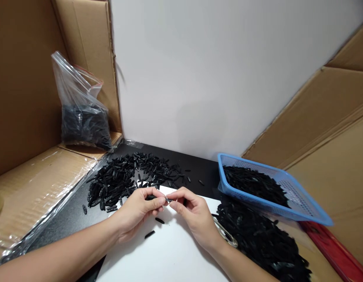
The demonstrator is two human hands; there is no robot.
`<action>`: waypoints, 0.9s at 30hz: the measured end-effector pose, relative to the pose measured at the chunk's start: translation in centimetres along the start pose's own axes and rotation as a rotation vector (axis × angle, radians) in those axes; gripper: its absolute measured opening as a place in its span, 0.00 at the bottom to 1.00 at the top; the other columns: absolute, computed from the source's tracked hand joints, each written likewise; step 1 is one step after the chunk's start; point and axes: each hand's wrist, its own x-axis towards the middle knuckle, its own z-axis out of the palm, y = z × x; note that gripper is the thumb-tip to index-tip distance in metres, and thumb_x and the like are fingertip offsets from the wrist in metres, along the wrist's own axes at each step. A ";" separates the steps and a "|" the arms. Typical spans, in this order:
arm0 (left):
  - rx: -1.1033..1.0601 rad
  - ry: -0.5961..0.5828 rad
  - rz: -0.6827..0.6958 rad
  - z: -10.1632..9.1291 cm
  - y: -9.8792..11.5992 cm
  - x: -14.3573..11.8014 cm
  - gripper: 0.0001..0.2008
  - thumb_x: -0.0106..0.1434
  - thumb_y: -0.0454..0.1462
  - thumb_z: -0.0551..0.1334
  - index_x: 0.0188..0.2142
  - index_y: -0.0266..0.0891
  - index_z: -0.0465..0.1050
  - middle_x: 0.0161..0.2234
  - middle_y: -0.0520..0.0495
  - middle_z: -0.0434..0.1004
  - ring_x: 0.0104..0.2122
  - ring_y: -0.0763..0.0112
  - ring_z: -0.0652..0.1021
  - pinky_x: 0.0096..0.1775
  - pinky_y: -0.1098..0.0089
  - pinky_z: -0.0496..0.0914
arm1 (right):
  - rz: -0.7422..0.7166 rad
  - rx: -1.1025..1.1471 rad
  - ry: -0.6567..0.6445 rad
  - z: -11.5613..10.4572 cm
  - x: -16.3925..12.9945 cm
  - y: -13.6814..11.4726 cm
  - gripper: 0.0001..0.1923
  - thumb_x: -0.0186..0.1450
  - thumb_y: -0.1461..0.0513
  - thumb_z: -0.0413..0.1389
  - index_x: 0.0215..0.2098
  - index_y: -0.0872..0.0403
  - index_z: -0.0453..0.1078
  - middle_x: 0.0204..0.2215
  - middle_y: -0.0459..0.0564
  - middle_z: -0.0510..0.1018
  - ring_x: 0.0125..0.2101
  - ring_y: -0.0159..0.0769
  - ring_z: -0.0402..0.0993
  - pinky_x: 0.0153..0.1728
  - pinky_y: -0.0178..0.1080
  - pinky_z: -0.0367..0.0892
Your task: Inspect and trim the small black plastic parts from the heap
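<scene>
My left hand [139,211] and my right hand [193,215] meet over a white sheet [169,258]. Between their fingertips they pinch one small black plastic piece [162,199], the left hand on its left end, the right hand on its right end. Two loose black pieces [153,228] lie on the sheet just below my hands. A heap of the same black pieces [123,180] spreads over the black table behind my left hand. Another heap [263,239] lies to the right of my right hand.
A blue plastic basket [301,203] with black pieces rests tilted on the right heap. A clear bag of black pieces [81,113] stands on cardboard at the back left. Cardboard walls flank both sides. A metal tool [225,234] lies by my right wrist. A red object [331,250] lies at the right.
</scene>
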 end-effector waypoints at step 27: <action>0.017 -0.025 -0.008 -0.1 0.5 0.1 0.14 0.48 0.38 0.73 0.32 0.35 0.73 0.26 0.49 0.79 0.24 0.78 0.70 0.28 0.76 0.60 | 0.183 0.390 0.127 -0.1 0.4 0.3 0.13 0.56 0.53 0.64 0.27 0.54 0.74 0.22 0.44 0.73 0.19 0.28 0.55 0.20 0.32 0.52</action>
